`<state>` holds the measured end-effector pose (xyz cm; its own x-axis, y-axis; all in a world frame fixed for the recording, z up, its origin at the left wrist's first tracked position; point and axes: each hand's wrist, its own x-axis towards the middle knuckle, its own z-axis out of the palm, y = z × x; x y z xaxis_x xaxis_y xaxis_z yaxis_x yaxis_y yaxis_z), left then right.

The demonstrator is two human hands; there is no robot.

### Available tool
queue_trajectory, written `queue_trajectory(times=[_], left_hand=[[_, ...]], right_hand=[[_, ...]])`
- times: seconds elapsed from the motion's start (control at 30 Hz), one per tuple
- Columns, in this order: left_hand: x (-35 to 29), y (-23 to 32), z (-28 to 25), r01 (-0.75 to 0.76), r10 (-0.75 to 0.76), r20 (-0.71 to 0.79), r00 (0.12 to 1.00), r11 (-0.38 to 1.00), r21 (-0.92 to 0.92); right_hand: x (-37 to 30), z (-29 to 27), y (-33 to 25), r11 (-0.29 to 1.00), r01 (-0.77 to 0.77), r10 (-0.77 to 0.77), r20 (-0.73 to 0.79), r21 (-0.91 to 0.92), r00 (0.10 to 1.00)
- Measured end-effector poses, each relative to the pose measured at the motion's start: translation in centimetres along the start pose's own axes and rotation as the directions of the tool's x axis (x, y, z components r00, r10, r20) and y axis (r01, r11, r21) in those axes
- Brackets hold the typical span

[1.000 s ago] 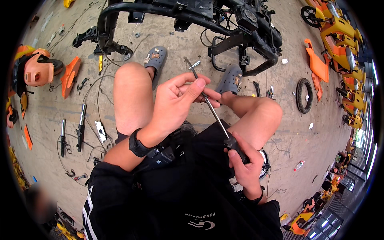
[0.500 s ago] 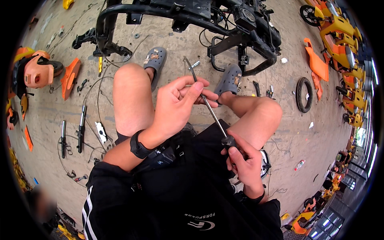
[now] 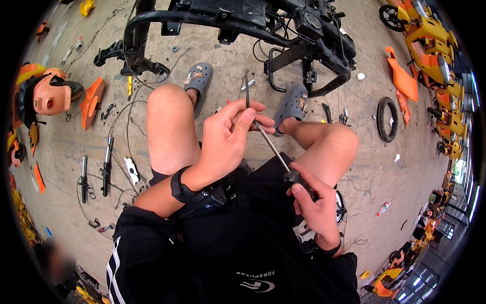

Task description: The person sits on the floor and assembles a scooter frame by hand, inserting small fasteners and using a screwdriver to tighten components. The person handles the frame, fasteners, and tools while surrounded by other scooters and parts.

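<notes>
Your left hand (image 3: 225, 134) pinched a dark rod (image 3: 247, 93); your right hand (image 3: 319, 205) was wrapped round a screwdriver (image 3: 273, 145). Steady fingers near its tip probably served best.

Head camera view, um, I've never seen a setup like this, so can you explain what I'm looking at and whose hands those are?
There is no robot here. A person wears two wide fisheye cameras on their head; this view comes from the left one, looking down, so straight edges bend near the rim. The two bare hands are the wearer's own.

The right hand grips a screwdriver by its dark handle. The left hand pinches a thin dark piece near the screwdriver's tip; I can't tell whether they touch.

On the floor are a black metal frame ahead, a tyre and orange panels to the right, and two black-and-silver rods to the left.
</notes>
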<state>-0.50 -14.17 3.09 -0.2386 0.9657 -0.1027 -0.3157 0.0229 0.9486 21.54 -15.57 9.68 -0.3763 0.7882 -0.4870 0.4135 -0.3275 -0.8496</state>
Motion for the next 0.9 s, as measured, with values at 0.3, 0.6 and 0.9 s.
queue_trajectory(times=[0.3, 0.6, 0.9], left_hand=[[-0.2, 0.4, 0.2, -0.066, 0.066, 0.040, 0.997, 0.998, 0.005], [0.0, 0.3, 0.4, -0.018, 0.018, 0.006, 1.000, 0.996, -0.086], [-0.1, 0.0, 0.4, 0.039, -0.041, -0.008, 0.999, 0.991, -0.126]], right_hand=[[0.7, -1.8, 0.9, 0.694, -0.393, 0.200, 0.363, 0.603, 0.910], [-0.3, 0.3, 1.7, 0.944, -0.080, 0.055, 0.085, 0.319, 0.995], [-0.7, 1.3, 1.4, 0.987, -0.024, 0.027, -0.012, 0.161, 1.000]])
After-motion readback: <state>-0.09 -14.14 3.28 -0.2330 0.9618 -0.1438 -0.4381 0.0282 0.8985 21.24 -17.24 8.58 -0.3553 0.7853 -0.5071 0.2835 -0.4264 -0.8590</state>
